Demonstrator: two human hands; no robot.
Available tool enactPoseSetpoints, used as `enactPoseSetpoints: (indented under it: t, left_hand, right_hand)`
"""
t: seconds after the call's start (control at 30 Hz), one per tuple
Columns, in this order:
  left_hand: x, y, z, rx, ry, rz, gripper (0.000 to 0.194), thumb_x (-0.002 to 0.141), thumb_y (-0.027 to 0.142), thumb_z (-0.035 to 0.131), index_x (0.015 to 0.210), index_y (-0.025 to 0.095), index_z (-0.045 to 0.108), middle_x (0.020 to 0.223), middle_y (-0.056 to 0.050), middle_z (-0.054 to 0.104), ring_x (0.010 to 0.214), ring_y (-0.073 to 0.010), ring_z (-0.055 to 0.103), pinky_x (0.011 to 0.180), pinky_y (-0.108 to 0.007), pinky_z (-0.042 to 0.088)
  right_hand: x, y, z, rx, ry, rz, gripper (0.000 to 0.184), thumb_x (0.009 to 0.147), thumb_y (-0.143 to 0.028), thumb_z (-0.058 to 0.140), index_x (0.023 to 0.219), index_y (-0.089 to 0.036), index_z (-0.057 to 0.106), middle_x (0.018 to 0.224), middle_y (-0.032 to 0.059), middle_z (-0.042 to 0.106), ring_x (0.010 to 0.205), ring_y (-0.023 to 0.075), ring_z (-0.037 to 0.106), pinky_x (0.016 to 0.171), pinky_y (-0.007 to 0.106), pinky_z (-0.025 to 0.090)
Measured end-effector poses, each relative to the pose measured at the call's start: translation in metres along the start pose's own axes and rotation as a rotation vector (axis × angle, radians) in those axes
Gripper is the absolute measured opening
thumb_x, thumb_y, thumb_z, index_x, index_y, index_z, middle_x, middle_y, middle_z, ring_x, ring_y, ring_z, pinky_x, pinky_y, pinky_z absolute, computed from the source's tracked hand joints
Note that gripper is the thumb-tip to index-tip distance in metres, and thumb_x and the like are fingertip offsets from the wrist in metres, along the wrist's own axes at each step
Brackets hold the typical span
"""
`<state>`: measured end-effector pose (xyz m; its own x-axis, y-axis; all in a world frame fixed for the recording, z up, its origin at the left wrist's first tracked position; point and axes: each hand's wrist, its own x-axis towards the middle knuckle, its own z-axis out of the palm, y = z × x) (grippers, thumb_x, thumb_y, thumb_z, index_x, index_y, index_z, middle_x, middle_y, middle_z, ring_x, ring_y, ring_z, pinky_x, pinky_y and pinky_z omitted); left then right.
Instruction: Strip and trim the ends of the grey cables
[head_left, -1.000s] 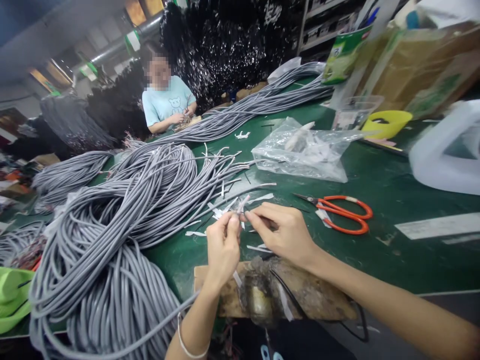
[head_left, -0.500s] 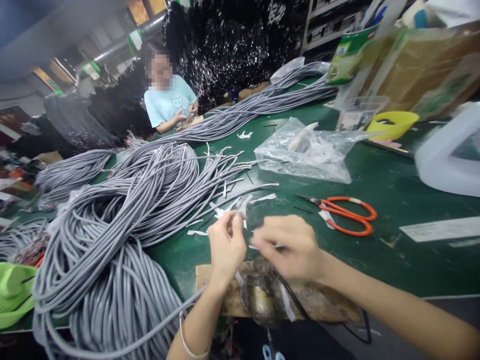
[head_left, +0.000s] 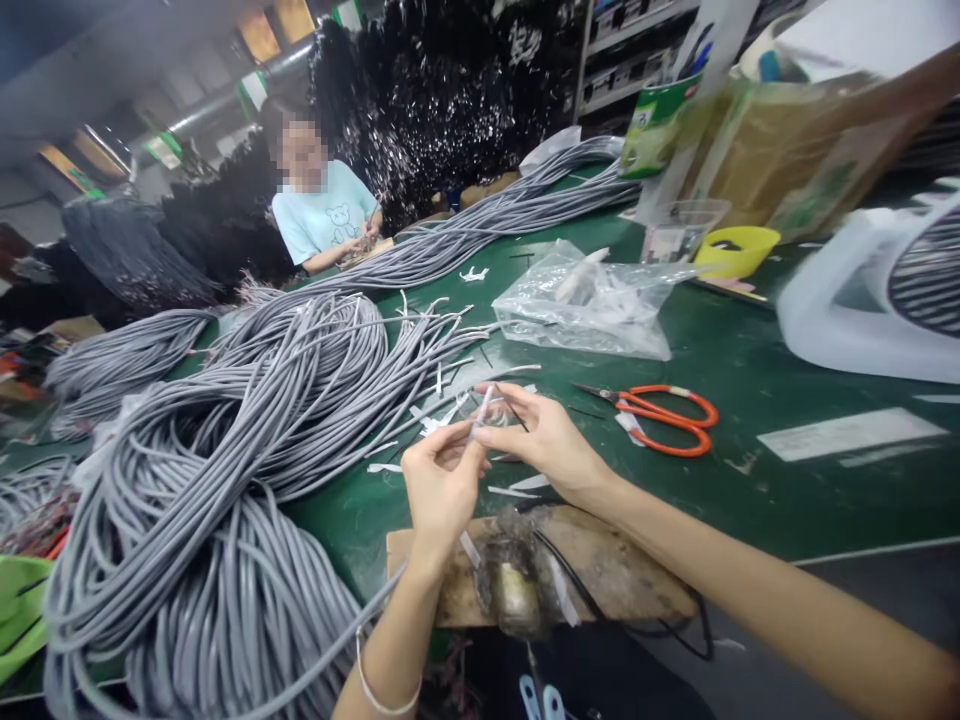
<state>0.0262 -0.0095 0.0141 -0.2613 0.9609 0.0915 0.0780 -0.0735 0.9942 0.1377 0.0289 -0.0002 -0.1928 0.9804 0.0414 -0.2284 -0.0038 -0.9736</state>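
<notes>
My left hand [head_left: 442, 480] has its fingertips closed at the lower end of a thin white strip [head_left: 485, 408]. From the other side, my right hand [head_left: 551, 440] pinches the same strip with thumb and forefinger; the hands almost touch. A single grey cable [head_left: 330, 655] runs from the pile to my left forearm and goes out of sight there. Below the hands lies a wooden board [head_left: 630, 575] with a dark, crusted metal piece [head_left: 517, 590] on it. Scraps of white strip [head_left: 435, 420] lie just beyond my left hand.
A large pile of grey cables [head_left: 247, 520] covers the left side. Orange-handled scissors [head_left: 667, 415] lie right of my hands. Behind them are a clear plastic bag [head_left: 592, 310], a yellow bowl [head_left: 739, 250] and a white plastic container [head_left: 832, 310]. Across the table sits a co-worker [head_left: 326, 215].
My right hand has moved up and left to meet my left hand, and the white strip now shows plainly between them. The view has shifted slightly right.
</notes>
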Motion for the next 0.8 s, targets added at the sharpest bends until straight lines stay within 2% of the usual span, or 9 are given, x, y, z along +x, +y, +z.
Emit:
enactPoseSetpoints:
  t: [0.1,0.17,0.3,0.43,0.57,0.67,0.8]
  left_hand:
    - [0.0005,0.0035,0.0004,-0.066,-0.005,-0.042,0.017,0.06,0.023,0.068,0.071,0.011,0.065,0.052,0.0,0.061,0.04,-0.0069,0.051,0.04,-0.017,0.043]
    - [0.0013,0.0038,0.0003,-0.096,0.016,-0.058,0.019,0.059,0.021,0.069,0.074,0.012,0.062,0.048,0.004,0.056,0.039,-0.0051,0.048,0.039,-0.015,0.039]
    - [0.0024,0.0004,0.0,-0.11,-0.001,-0.067,0.025,0.06,0.024,0.069,0.082,0.013,0.063,0.054,0.006,0.053,0.038,-0.0024,0.042,0.038,-0.014,0.033]
    - [0.0016,-0.0029,-0.0008,0.008,0.029,0.065,0.018,0.067,0.029,0.065,0.073,0.013,0.068,0.058,0.002,0.055,0.042,-0.0041,0.043,0.04,-0.017,0.034]
    - [0.0004,-0.0025,-0.002,0.103,0.048,0.14,0.024,0.074,0.032,0.06,0.062,0.013,0.068,0.048,0.003,0.051,0.038,-0.0048,0.04,0.038,-0.018,0.031]
    - [0.0007,-0.0012,-0.0019,0.101,0.03,0.112,0.037,0.078,0.038,0.054,0.05,0.013,0.062,0.038,0.003,0.046,0.034,-0.0046,0.037,0.035,-0.018,0.029]
    - [0.0013,-0.0019,-0.0007,0.002,0.044,0.006,0.039,0.074,0.046,0.057,0.054,0.012,0.058,0.037,0.004,0.048,0.027,-0.004,0.036,0.029,-0.017,0.025]
  right_hand:
    - [-0.0024,-0.0029,-0.0016,0.077,-0.022,0.017,0.055,0.057,-0.028,0.071,0.108,-0.014,0.056,0.082,0.0056,0.067,0.063,0.0131,0.06,0.047,0.02,0.044]
    - [-0.0039,-0.0038,-0.003,0.074,0.001,0.011,0.053,0.057,-0.03,0.072,0.105,-0.013,0.058,0.075,0.0048,0.068,0.056,0.0121,0.059,0.044,0.02,0.042]
    - [-0.0072,-0.0049,-0.0034,0.027,0.001,-0.03,0.041,0.057,-0.033,0.073,0.092,-0.014,0.063,0.069,0.0049,0.068,0.06,0.0153,0.063,0.05,0.023,0.048]
    - [-0.0088,-0.0064,-0.0032,0.011,-0.035,-0.026,0.029,0.057,-0.031,0.073,0.08,-0.015,0.065,0.072,0.0051,0.069,0.066,0.0168,0.065,0.054,0.025,0.051]
    - [-0.0077,-0.0064,-0.0043,0.024,-0.04,0.005,0.029,0.055,-0.03,0.074,0.078,-0.015,0.065,0.07,0.0038,0.068,0.065,0.0163,0.065,0.058,0.026,0.052]
    - [-0.007,-0.0053,-0.0051,0.015,-0.045,0.03,0.031,0.053,-0.031,0.075,0.078,-0.014,0.065,0.067,0.0033,0.067,0.064,0.0168,0.065,0.061,0.029,0.053]
    - [-0.0075,-0.0038,-0.0045,-0.005,-0.048,0.017,0.03,0.054,-0.033,0.075,0.076,-0.015,0.065,0.067,0.0034,0.067,0.065,0.0172,0.065,0.063,0.029,0.054]
